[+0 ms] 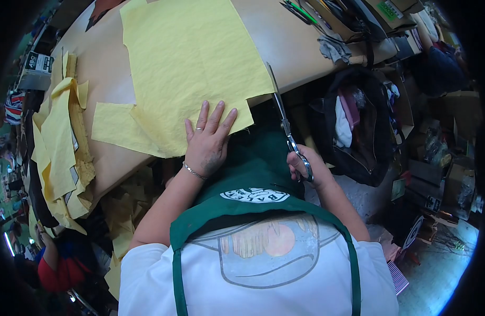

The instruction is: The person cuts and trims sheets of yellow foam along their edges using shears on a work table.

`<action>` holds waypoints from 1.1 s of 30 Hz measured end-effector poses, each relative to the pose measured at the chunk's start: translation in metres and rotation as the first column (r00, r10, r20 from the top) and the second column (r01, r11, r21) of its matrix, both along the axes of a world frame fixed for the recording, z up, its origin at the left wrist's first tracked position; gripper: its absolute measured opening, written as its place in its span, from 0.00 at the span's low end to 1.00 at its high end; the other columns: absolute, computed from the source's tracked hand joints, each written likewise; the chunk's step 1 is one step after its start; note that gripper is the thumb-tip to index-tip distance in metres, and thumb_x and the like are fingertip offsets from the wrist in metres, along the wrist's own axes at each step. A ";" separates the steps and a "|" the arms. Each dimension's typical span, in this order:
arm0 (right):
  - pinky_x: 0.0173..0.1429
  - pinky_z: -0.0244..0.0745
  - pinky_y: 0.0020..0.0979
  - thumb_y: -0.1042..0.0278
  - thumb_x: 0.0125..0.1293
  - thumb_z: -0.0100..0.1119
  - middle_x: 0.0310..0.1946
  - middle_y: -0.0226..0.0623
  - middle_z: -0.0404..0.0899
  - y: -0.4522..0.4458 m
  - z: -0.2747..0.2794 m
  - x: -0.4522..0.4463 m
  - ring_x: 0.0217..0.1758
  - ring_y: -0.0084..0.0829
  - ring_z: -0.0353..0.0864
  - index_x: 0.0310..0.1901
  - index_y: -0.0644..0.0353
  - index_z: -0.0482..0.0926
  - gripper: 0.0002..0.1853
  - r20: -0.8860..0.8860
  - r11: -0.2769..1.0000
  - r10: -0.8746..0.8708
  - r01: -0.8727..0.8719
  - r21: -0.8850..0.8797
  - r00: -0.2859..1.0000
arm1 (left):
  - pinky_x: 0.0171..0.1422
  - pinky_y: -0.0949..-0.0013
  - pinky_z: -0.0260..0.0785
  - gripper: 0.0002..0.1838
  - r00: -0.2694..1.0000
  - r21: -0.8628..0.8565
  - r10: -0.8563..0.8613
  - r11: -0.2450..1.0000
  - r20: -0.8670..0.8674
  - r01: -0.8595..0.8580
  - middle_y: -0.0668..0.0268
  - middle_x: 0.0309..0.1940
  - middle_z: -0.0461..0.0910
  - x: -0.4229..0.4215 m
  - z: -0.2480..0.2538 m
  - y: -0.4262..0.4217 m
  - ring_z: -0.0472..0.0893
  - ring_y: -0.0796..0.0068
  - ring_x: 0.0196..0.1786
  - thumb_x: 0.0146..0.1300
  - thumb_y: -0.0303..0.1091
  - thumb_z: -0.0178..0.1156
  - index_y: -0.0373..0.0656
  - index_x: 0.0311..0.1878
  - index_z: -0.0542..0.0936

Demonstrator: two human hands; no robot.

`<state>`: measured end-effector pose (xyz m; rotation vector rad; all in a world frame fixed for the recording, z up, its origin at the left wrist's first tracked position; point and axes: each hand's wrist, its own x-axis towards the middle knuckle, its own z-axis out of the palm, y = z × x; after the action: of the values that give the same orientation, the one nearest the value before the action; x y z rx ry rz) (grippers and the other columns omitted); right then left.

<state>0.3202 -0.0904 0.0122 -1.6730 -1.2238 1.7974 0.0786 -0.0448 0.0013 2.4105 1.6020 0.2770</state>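
Observation:
A large yellow sheet (190, 58) lies on the table, its lower right corner hanging at the table's front edge, with a notch cut into its right side. My left hand (210, 139) rests flat on the sheet's lower part, fingers spread. In my right hand (311, 167) are long metal scissors (284, 124), held by the handles. Their blades point up and away, beside the sheet's right edge near the notch. Whether the blades touch the sheet I cannot tell. A narrower yellow flap (113, 124) extends to the left.
Yellow scraps (63, 147) are heaped at the table's (105, 68) left end. Pens (305, 13) and a grey cloth (334, 48) lie at the back right. An open black bag (366, 137) stands right of the table. Another person in red (58, 268) is at the lower left.

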 end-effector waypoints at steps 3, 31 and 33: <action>0.22 0.66 0.19 0.24 0.40 0.50 0.16 0.27 0.67 0.000 0.003 -0.001 0.17 0.18 0.69 0.26 0.60 0.69 0.38 -0.013 1.000 0.000 0.001 0.008 1.000 | 0.61 0.35 0.39 0.31 1.000 -0.004 0.002 1.000 0.000 -0.002 0.66 0.65 0.53 0.000 0.000 0.000 0.47 0.56 0.68 0.53 0.26 0.49 0.60 0.62 0.61; 0.17 0.65 0.19 0.26 0.38 0.55 0.12 0.26 0.66 -0.004 0.007 0.000 0.13 0.17 0.68 0.21 0.60 0.69 0.35 0.053 0.999 -0.049 0.049 0.002 0.997 | 0.61 0.36 0.40 0.31 1.000 0.001 0.005 1.000 -0.005 -0.005 0.66 0.65 0.54 0.000 0.000 0.000 0.49 0.57 0.68 0.52 0.26 0.50 0.59 0.61 0.62; 0.16 0.65 0.19 0.27 0.39 0.56 0.12 0.26 0.65 -0.005 0.008 -0.001 0.13 0.17 0.68 0.20 0.60 0.69 0.35 0.061 0.998 -0.058 0.058 -0.003 0.996 | 0.61 0.36 0.40 0.31 1.000 -0.001 0.009 1.000 -0.006 -0.009 0.67 0.65 0.53 0.000 0.000 0.000 0.49 0.57 0.68 0.52 0.26 0.50 0.59 0.61 0.62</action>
<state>0.3188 -0.0951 0.0203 -1.7592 -1.1842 1.7281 0.0785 -0.0452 0.0009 2.4062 1.6158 0.2706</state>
